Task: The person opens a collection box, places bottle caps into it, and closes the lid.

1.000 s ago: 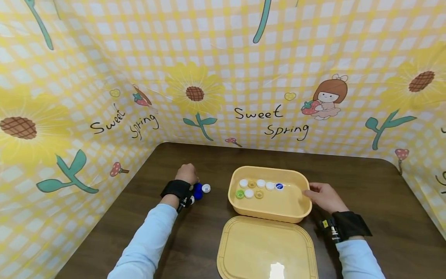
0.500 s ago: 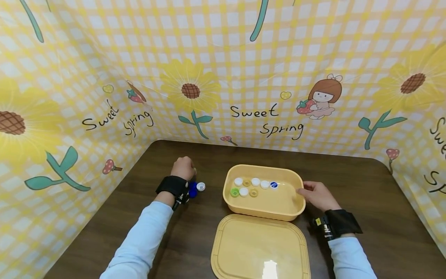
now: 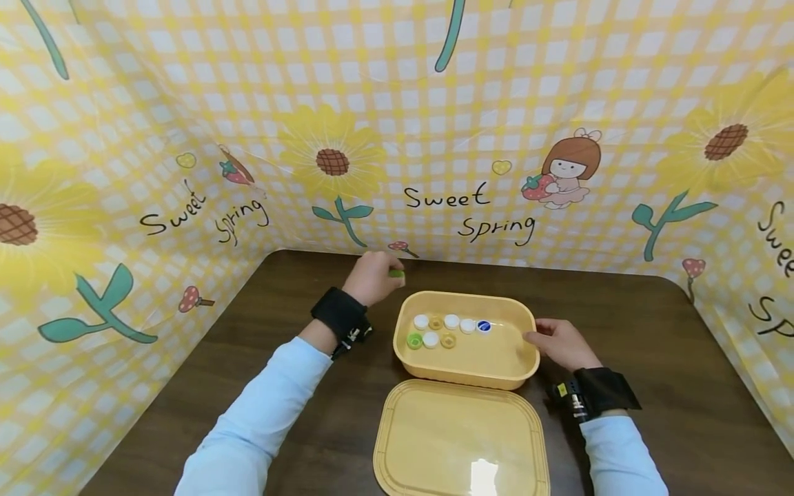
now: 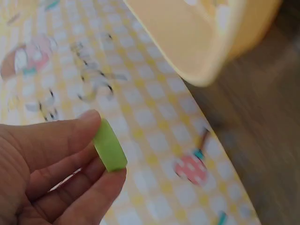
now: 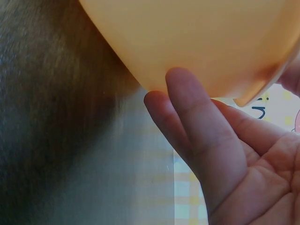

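My left hand (image 3: 372, 277) is raised beyond the left end of a yellow plastic tub (image 3: 499, 357). It pinches a green bottle cap (image 4: 110, 146) between thumb and fingertips, plain in the left wrist view. At the tub's right end my right hand (image 3: 564, 343) grips the rim, thumb over the inside and fingers against the outer wall (image 5: 187, 37). Two loose rows of caps lie in the tub: several white caps (image 3: 451, 322), clear yellowish caps (image 3: 448, 340), a green cap (image 3: 414, 340) and a blue-and-white cap (image 3: 484, 326).
A flat yellow lid (image 3: 462, 434) lies on the dark wooden table (image 3: 335, 441), just in front of the tub. Behind and at the sides hangs a checked yellow cloth (image 3: 366, 83). My left forearm and wristband cover the table's left part.
My left hand has left the blue and white caps on the table and moved right and away, towards the tub, showing a green cap in its fingers. The right hand keeps its grip.
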Action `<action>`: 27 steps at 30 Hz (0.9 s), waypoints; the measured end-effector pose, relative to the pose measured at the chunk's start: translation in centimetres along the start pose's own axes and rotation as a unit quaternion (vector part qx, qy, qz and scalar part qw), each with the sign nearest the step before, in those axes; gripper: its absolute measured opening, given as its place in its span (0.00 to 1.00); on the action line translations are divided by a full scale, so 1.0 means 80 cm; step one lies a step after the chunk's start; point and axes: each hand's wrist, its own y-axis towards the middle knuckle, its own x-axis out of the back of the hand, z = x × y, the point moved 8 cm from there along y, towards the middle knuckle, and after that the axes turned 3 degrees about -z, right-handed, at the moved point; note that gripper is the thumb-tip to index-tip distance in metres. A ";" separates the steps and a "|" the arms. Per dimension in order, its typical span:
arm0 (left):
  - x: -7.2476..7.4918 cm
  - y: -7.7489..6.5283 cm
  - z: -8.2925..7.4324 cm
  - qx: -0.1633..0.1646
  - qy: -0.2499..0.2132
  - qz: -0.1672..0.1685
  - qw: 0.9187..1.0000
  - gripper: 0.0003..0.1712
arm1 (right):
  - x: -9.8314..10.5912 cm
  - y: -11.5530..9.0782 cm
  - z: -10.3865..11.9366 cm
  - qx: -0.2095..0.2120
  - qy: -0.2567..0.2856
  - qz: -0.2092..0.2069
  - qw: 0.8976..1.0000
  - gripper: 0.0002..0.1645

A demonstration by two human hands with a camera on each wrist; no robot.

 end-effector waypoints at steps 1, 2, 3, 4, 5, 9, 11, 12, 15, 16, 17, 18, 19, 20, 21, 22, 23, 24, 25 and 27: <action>-0.004 0.005 -0.011 -0.007 -0.006 0.008 1.000 0.10 | 0.001 0.000 0.001 -0.001 -0.001 -0.001 1.000 0.29; -0.008 0.009 -0.021 -0.014 -0.012 0.017 1.000 0.11 | 0.002 0.001 0.001 0.000 -0.005 -0.003 1.000 0.28; -0.014 0.013 -0.031 -0.019 -0.016 0.026 0.999 0.12 | 0.003 0.001 0.002 0.000 -0.007 -0.004 1.000 0.28; -0.019 0.016 -0.041 -0.024 -0.021 0.036 0.999 0.13 | 0.004 0.001 0.002 0.000 -0.010 -0.005 1.000 0.28; -0.026 0.019 -0.050 -0.031 -0.024 0.045 0.998 0.13 | 0.005 0.001 0.002 0.002 -0.016 -0.007 1.000 0.27; -0.057 0.027 -0.086 -0.061 -0.040 0.082 0.994 0.15 | 0.005 0.003 -0.001 0.005 -0.022 -0.012 1.000 0.26; -0.075 0.029 -0.101 -0.078 -0.043 0.100 0.991 0.15 | 0.005 0.004 -0.003 0.004 -0.018 -0.016 1.000 0.26; -0.083 0.031 -0.108 -0.084 -0.044 0.108 0.990 0.15 | 0.004 0.004 -0.004 0.002 -0.015 -0.016 1.000 0.26; -0.111 0.034 -0.124 -0.097 -0.046 0.130 0.986 0.14 | 0.003 0.005 -0.007 -0.005 -0.007 -0.021 1.000 0.26; -0.120 0.035 -0.129 -0.100 -0.044 0.138 0.984 0.14 | 0.003 0.005 -0.007 -0.005 -0.008 -0.022 1.000 0.26; -0.128 0.036 -0.133 -0.103 -0.042 0.143 0.983 0.14 | 0.002 0.005 -0.007 -0.006 -0.008 -0.024 1.000 0.26; -0.137 0.037 -0.138 -0.105 -0.040 0.150 0.982 0.14 | 0.002 0.005 -0.006 -0.005 -0.009 -0.025 1.000 0.26; -0.145 0.038 -0.142 -0.108 -0.037 0.156 0.981 0.14 | 0.002 0.005 -0.006 -0.004 -0.010 -0.027 1.000 0.25; -0.153 0.039 -0.146 -0.113 -0.033 0.162 0.980 0.14 | 0.001 0.004 -0.005 0.000 -0.013 -0.027 1.000 0.25; -0.161 0.039 -0.150 -0.114 -0.029 0.168 0.979 0.14 | 0.001 0.003 -0.004 0.003 -0.014 -0.027 1.000 0.25; -0.168 0.039 -0.153 -0.115 -0.023 0.172 0.978 0.15 | 0.001 0.003 -0.003 0.006 -0.014 -0.027 1.000 0.25; -0.175 0.040 -0.156 -0.117 -0.019 0.177 0.977 0.14 | 0.001 0.002 -0.002 0.009 -0.013 -0.028 0.999 0.24; -0.181 0.040 -0.159 -0.119 -0.014 0.182 0.976 0.14 | 0.001 0.002 -0.003 0.010 -0.011 -0.027 1.000 0.25; -0.187 0.040 -0.161 -0.120 -0.011 0.185 0.975 0.14 | 0.001 0.001 -0.002 0.012 -0.009 -0.026 1.000 0.25; -0.197 0.041 -0.165 -0.120 -0.004 0.191 0.974 0.13 | 0.002 0.001 -0.003 0.014 -0.005 -0.026 1.000 0.25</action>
